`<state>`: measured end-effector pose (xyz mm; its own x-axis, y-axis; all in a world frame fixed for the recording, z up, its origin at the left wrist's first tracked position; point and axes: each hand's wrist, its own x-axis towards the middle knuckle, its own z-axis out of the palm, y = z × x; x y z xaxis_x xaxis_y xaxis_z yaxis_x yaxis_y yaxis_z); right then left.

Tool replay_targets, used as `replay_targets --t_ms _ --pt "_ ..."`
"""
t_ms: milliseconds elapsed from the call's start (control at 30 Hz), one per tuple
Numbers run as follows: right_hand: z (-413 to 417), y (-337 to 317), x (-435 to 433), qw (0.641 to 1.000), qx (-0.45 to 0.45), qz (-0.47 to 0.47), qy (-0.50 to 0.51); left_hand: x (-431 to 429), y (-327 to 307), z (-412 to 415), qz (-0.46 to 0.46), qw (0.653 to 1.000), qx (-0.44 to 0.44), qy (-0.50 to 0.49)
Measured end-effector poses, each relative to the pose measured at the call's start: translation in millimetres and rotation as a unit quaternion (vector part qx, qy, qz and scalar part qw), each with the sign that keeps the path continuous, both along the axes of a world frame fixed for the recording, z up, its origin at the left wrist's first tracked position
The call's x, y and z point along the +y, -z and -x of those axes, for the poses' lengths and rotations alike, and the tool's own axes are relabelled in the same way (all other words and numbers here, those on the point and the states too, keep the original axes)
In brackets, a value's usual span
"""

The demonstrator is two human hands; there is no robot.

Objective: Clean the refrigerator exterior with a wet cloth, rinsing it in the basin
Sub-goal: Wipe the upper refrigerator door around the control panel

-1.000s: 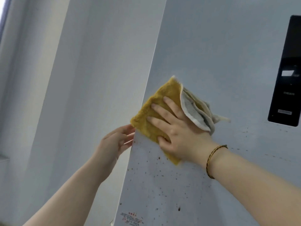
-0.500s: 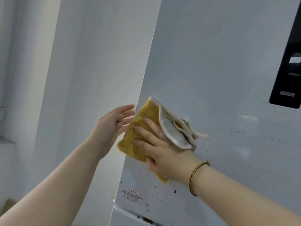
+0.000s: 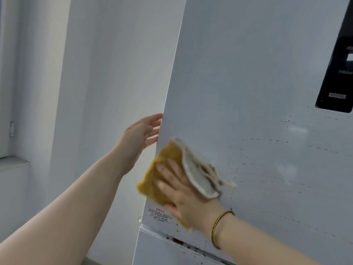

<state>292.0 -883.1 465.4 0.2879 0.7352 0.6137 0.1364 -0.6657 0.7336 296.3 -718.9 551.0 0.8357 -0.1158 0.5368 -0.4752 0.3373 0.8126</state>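
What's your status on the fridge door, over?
Right hand flat on yellow cloth against refrigerator door. Left hand open at door edge. Brown specks along lower seam; nothing blocking.

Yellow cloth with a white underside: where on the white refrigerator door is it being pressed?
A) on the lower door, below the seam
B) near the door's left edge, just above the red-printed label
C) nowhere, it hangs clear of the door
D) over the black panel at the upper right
B: the right hand presses the yellow cloth flat on the white refrigerator door by its left edge, just above the red-printed label, far from the black panel.
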Motion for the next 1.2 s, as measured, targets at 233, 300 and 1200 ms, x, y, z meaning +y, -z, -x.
replay_targets --t_ms 233,300,1200 --pt "14 -26 3 0.978 -0.065 -0.193 0.033 -8 4 3 -0.002 1.000 0.006 -0.027" --pt "12 9 5 0.991 -0.016 -0.130 0.023 -9 4 4 -0.002 0.999 0.011 -0.035" --pt "39 -21 -45 0.979 -0.073 -0.148 0.116 -25 16 15 -0.070 0.995 -0.027 -0.071"
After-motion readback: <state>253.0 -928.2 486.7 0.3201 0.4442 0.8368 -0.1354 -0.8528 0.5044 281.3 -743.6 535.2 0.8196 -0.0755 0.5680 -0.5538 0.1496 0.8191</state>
